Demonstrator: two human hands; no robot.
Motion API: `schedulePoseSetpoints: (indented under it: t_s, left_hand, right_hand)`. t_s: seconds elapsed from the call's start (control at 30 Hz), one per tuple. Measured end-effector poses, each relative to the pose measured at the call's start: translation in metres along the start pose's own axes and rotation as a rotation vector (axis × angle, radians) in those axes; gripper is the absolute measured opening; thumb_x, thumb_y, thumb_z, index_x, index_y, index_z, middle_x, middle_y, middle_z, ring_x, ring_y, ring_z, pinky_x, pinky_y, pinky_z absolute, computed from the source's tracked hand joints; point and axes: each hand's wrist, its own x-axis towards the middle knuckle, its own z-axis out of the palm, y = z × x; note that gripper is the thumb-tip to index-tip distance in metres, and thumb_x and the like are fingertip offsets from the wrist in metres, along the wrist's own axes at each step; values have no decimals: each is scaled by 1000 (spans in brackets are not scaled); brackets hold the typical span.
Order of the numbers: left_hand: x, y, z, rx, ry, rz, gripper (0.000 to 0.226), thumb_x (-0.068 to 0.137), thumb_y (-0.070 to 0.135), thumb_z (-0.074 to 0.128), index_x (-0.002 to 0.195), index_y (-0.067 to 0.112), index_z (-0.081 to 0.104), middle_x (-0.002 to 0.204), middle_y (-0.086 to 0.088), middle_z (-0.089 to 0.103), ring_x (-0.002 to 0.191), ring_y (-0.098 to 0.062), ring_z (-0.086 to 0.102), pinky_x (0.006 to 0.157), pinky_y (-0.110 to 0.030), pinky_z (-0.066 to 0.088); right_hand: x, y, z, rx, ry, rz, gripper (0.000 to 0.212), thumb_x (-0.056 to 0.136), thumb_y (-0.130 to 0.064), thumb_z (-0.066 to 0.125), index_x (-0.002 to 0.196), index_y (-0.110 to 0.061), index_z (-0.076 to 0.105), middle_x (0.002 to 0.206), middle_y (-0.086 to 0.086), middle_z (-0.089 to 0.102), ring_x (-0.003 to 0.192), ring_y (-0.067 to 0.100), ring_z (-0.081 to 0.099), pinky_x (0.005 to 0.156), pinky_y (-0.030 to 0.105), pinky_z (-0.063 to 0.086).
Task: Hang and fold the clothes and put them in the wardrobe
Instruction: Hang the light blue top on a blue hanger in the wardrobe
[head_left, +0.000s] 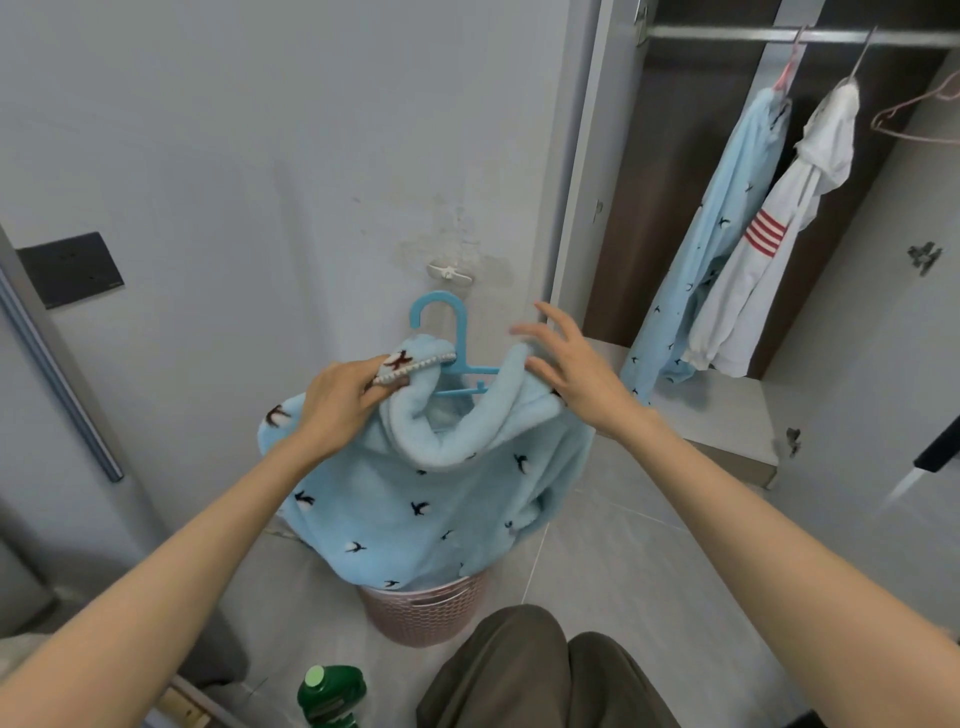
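Note:
A fluffy light-blue top (431, 499) printed with small dark birds hangs in the air over a pink laundry basket (423, 616). A blue plastic hanger (457, 343) sits inside its wide collar, hook upward. My left hand (343, 402) grips the left edge of the collar. At the collar's right side my right hand (566, 364) has its fingers spread and straight, touching the fabric. The open wardrobe (769, 415) is at the right, with a rail (779, 35) across its top.
On the rail hang light-blue bird-print trousers (727, 218), a white garment with red stripes (779, 249) and an empty pink hanger (914, 114). A small wall hook (449, 273) is behind the blue hanger. A green bottle (332, 693) stands on the floor by my knees.

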Motion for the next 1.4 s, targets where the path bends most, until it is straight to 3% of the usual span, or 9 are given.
schedulePoseSetpoints:
  t_s: [0.07, 0.13, 0.27, 0.67, 0.93, 1.07, 1.17, 1.27, 1.4]
  left_hand:
    - [2, 3, 0, -19, 40, -29, 23, 89, 40, 50, 74, 31, 64, 53, 9, 51, 51, -10, 44, 50, -25, 32]
    - [5, 2, -2, -37, 66, -73, 32, 92, 37, 55, 61, 40, 49, 47, 10, 44, 48, -5, 37, 48, -27, 29]
    - [7, -3, -6, -52, 75, -119, 40, 93, 31, 57, 57, 40, 42, 46, 8, 40, 48, -11, 34, 49, -27, 29]
    - [22, 23, -19, 14, 86, 53, 36, 88, 50, 37, 56, 34, 35, 46, 11, 37, 49, -2, 36, 57, -25, 25]
    - [35, 15, -30, -96, 301, -195, 23, 92, 5, 40, 73, 12, 51, 68, -2, 54, 64, -22, 47, 57, -30, 27]
    - [35, 19, -33, -244, 314, -369, 25, 96, 10, 39, 89, 4, 62, 79, -8, 61, 73, -24, 57, 67, -41, 51]
    - [31, 34, -32, -487, 77, -334, 22, 96, 28, 50, 80, 19, 62, 73, 2, 61, 67, -12, 59, 59, -30, 55]
    - [21, 30, -31, -447, -190, -280, 44, 90, 54, 42, 100, 18, 63, 87, 2, 61, 74, -5, 59, 67, -21, 49]
    - [15, 12, -26, -566, 43, -404, 38, 101, 35, 31, 136, 21, 38, 115, -4, 56, 96, -16, 57, 81, -31, 49]
  right_hand:
    - [2, -1, 3, 133, 69, 173, 51, 93, -44, 52, 140, -35, 32, 147, 2, 33, 125, 17, 42, 100, 40, 41]
    - [0, 2, 7, 65, 67, 369, 57, 90, -58, 47, 136, -25, 35, 132, 5, 47, 116, 22, 50, 89, 41, 45]
    - [-7, 1, 18, 42, -73, 349, 45, 89, -62, 42, 91, -18, 42, 81, 0, 55, 77, 23, 55, 65, 39, 42]
    - [20, -39, 7, -37, -81, 11, 37, 94, -53, 44, 85, -17, 44, 76, -3, 55, 70, 19, 51, 63, 37, 42]
    - [3, -26, 7, -87, 209, 224, 33, 91, -54, 47, 82, -22, 45, 73, -6, 57, 69, 20, 51, 57, 31, 32]
    - [3, -22, 7, -153, 256, 324, 34, 93, -52, 46, 85, -19, 45, 78, -3, 58, 71, 22, 53, 60, 31, 33]
    - [5, -26, 13, -134, 293, 369, 35, 93, -52, 47, 85, -18, 46, 76, -3, 57, 71, 22, 54, 60, 30, 34]
    - [0, -23, 11, -74, 345, 371, 36, 91, -55, 48, 86, -20, 49, 76, -3, 58, 72, 21, 56, 59, 31, 38]
    - [-5, -18, 2, 9, 443, 381, 36, 85, -63, 52, 86, -27, 51, 78, -6, 61, 74, 18, 56, 62, 35, 45]
